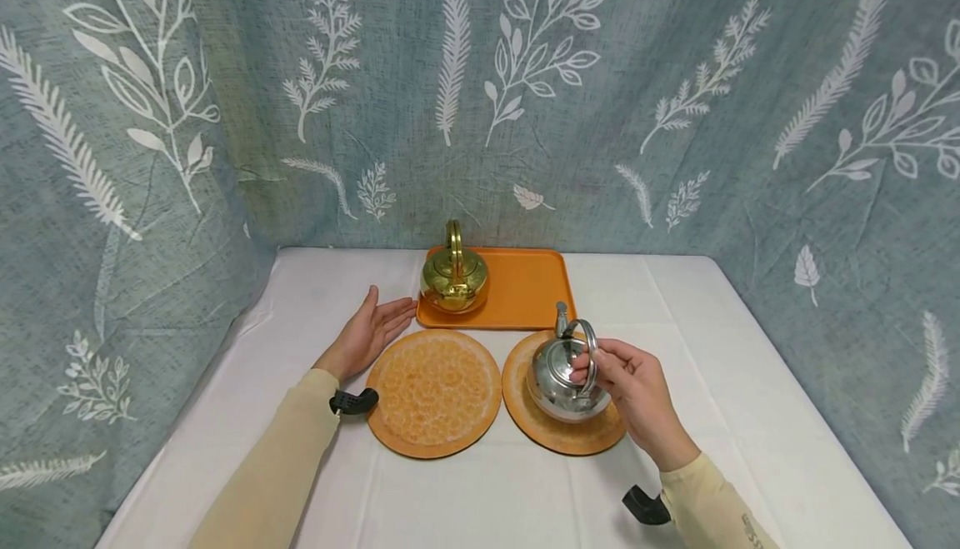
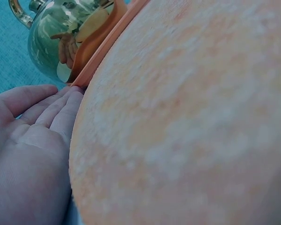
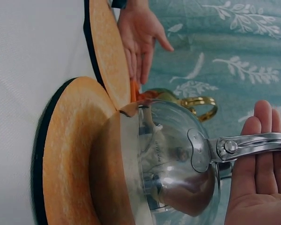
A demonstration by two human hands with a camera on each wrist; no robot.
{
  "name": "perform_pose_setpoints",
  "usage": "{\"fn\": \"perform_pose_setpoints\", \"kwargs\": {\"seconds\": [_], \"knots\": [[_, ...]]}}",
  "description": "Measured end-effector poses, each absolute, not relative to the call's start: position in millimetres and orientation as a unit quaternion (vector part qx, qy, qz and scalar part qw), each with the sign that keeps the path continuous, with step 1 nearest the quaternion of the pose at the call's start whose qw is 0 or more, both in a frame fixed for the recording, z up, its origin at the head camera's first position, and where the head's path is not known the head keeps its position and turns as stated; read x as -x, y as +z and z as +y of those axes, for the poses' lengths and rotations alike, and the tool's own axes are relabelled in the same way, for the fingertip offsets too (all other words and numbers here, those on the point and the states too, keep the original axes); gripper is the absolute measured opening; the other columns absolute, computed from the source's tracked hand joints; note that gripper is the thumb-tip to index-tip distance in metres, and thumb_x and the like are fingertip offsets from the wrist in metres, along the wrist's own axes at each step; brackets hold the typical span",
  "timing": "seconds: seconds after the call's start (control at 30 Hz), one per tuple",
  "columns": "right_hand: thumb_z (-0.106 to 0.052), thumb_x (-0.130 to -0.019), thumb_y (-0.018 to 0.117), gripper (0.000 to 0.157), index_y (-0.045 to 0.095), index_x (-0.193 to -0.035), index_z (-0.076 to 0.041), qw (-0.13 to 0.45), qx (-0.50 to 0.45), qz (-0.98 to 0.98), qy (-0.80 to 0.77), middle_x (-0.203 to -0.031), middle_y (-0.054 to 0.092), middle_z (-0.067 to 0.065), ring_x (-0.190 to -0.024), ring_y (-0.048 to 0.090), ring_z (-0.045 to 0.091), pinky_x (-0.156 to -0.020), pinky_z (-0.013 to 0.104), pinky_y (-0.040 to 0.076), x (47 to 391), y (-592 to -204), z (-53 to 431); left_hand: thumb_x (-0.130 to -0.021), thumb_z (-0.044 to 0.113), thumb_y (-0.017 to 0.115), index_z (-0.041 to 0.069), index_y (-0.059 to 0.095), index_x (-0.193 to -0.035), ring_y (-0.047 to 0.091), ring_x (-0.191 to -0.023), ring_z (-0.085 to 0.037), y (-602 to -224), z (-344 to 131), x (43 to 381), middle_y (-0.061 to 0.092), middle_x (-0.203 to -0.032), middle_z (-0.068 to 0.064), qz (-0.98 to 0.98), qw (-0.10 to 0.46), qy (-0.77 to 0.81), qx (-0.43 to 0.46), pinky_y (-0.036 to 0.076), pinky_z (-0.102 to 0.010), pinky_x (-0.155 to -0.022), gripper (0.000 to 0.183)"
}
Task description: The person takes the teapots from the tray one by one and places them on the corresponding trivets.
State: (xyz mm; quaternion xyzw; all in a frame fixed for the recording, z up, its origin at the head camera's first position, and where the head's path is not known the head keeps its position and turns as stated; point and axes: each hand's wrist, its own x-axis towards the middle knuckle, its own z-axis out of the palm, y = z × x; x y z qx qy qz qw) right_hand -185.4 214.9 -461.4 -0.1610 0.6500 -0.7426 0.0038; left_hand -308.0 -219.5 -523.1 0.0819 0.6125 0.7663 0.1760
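A silver kettle [image 1: 555, 389] with an arched handle is at the round orange mat [image 1: 566, 441] on the right, its spout pointing away. My right hand [image 1: 637, 382] holds it by the handle; in the right wrist view the fingers [image 3: 267, 164] pass under the handle strap. To the left, my left hand [image 1: 372, 334] has its fingers straight and palm turned inward. Its fingertips are right at the left edge of the orange tray [image 1: 531, 286]. On that tray's left part stands a gold kettle [image 1: 453, 282], handle upright.
Another round orange mat [image 1: 435, 395] lies on the left, its edge close to the right mat. A white cloth [image 1: 480, 499] covers the table. Behind and at both sides hangs a blue-green curtain [image 1: 405, 174] with white leaf prints.
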Motion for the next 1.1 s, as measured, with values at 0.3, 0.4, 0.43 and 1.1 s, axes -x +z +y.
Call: {"fn": "perform_pose_setpoints", "kwargs": {"seconds": [0.3, 0.4, 0.43, 1.1], "knots": [[-0.009, -0.114, 0.058, 0.042, 0.052, -0.127, 0.031, -0.004, 0.156, 0.658, -0.737, -0.101, 0.080, 0.009, -0.090, 0.078, 0.017, -0.094, 0.036, 0.066, 187.9, -461.3, 213.9, -0.109, 0.075, 0.019, -0.011, 0.011, -0.169, 0.015, -0.164, -0.037, -525.1, -219.6, 309.7, 0.012, -0.177, -0.028, 0.616, 0.172, 0.764, -0.085, 0.020, -0.041, -0.133, 0.105], [-0.009, -0.115, 0.057, 0.042, 0.053, -0.128, 0.030, -0.008, 0.154, 0.657, -0.738, -0.101, 0.079, 0.010, -0.090, 0.078, 0.018, -0.093, 0.037, 0.066, 188.6, -461.9, 214.5, -0.109, 0.075, 0.019, -0.012, 0.011, -0.168, 0.014, -0.164, -0.037, -525.5, -219.4, 309.1, 0.012, -0.177, -0.028, 0.618, 0.170, 0.763, -0.085, 0.019, -0.041, -0.133, 0.105], [-0.010, -0.115, 0.056, 0.042, 0.053, -0.128, 0.030, -0.009, 0.153, 0.656, -0.739, -0.101, 0.079, 0.010, -0.090, 0.078, 0.018, -0.093, 0.036, 0.066, 188.8, -462.0, 214.7, -0.109, 0.075, 0.019, -0.012, 0.012, -0.168, 0.014, -0.164, -0.037, -525.7, -219.3, 309.1, 0.012, -0.177, -0.028, 0.618, 0.170, 0.763, -0.084, 0.020, -0.041, -0.133, 0.105], [-0.013, -0.117, 0.049, 0.037, 0.059, -0.127, 0.021, -0.044, 0.114, 0.676, -0.727, -0.105, 0.080, 0.009, -0.100, 0.079, 0.021, -0.096, 0.032, 0.064, 192.2, -456.8, 218.7, -0.110, 0.074, 0.018, -0.011, 0.012, -0.169, 0.014, -0.164, -0.037, -524.0, -219.1, 307.6, 0.012, -0.177, -0.027, 0.616, 0.170, 0.765, -0.084, 0.021, -0.039, -0.132, 0.104]]}}
